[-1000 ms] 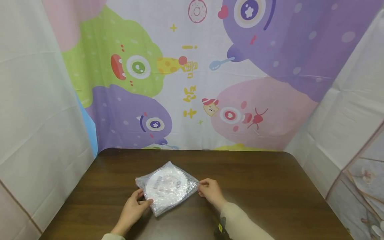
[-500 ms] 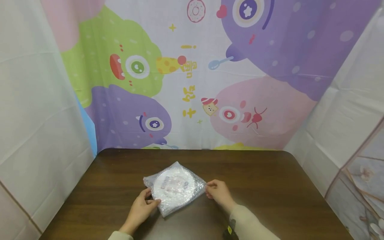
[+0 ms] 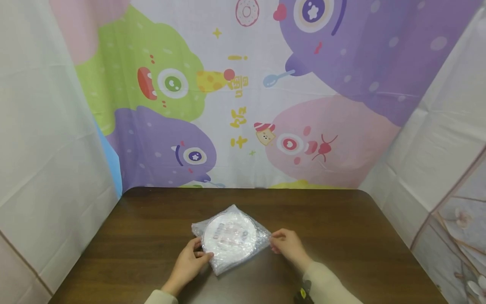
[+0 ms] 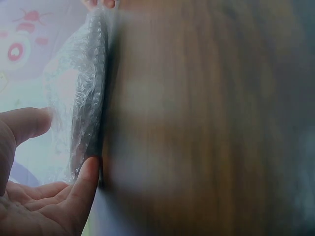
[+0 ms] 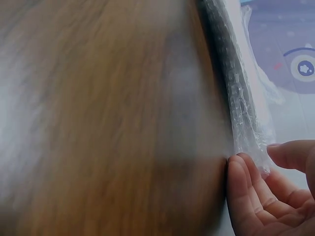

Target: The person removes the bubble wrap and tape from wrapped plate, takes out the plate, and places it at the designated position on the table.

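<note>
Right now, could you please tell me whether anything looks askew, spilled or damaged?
The backdrop behind the table looks odd: its cartoons and lettering lie sideways. I see no spill, nor clear damage to the package.

Yellow Chinese lettering (image 3: pixel 238 117), turned sideways, on the cartoon backdrop (image 3: pixel 243 166); exclamation mark (image 3: pixel 237 58) at top reads clear, characters too soft to read surely. Bluish print (image 3: pixel 219 231) on bubble-wrapped white disc (image 3: pixel 229 253): blurred, illegible. Yellow mark (image 3: pixel 303 293) on black wrist device (image 3: pixel 307 287): too small.
</note>
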The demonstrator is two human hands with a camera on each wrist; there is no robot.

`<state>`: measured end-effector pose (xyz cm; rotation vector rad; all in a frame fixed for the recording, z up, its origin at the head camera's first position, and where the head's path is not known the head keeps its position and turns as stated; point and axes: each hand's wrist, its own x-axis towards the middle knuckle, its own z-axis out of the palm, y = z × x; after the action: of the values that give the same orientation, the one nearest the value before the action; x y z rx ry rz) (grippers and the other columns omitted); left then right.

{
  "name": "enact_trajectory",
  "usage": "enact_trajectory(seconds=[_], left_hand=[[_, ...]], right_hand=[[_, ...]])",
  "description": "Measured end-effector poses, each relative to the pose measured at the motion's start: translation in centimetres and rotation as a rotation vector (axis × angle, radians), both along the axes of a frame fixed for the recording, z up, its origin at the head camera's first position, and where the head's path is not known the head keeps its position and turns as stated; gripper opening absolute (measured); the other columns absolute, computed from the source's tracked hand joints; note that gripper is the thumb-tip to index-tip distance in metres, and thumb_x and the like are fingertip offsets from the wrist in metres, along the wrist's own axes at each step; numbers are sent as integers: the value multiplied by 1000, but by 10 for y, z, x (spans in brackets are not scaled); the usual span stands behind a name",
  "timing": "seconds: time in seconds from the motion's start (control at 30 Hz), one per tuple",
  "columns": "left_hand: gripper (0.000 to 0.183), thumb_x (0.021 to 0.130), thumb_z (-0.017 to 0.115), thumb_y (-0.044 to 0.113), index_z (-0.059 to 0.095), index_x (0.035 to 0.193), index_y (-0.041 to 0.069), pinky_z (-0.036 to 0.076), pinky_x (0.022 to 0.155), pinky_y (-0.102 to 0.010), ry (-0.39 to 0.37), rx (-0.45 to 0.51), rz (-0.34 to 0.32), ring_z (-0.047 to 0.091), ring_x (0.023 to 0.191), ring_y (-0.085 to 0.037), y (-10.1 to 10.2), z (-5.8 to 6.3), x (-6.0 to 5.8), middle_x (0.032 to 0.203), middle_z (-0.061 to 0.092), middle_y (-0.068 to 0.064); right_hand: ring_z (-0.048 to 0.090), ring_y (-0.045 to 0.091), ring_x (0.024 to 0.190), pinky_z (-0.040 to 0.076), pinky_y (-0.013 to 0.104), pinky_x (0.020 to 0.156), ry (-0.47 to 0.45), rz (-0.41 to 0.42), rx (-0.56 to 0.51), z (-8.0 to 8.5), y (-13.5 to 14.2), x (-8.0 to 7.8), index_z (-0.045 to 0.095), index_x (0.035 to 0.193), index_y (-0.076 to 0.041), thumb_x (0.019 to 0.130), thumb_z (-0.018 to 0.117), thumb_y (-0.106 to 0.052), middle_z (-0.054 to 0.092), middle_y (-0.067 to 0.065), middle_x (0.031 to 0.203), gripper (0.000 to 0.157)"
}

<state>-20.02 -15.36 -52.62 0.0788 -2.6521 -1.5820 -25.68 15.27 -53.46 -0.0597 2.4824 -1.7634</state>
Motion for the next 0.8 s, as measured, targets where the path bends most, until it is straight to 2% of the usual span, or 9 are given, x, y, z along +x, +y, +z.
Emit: enact_trajectory(seconds=[0.53, 0.8], left_hand=[[67, 80, 78, 15, 47, 134, -10, 53, 66, -23, 10, 27, -61, 68, 94, -24, 19, -4, -2, 126, 58, -32], [66, 80, 78, 14, 46, 134, -10, 53, 65, -22, 23, 49, -77, 68, 92, -24, 26, -4, -2, 127, 57, -33]], right_hand=[[66, 17, 67, 59, 30, 63, -18, 6, 40, 3, 27, 12, 62, 101, 10, 89, 66, -6, 71, 15, 80, 21], [67, 19, 68, 59, 31, 62, -13, 28, 31, 3, 37, 15, 61, 102, 12, 89, 65, -5, 72, 20, 83, 22]])
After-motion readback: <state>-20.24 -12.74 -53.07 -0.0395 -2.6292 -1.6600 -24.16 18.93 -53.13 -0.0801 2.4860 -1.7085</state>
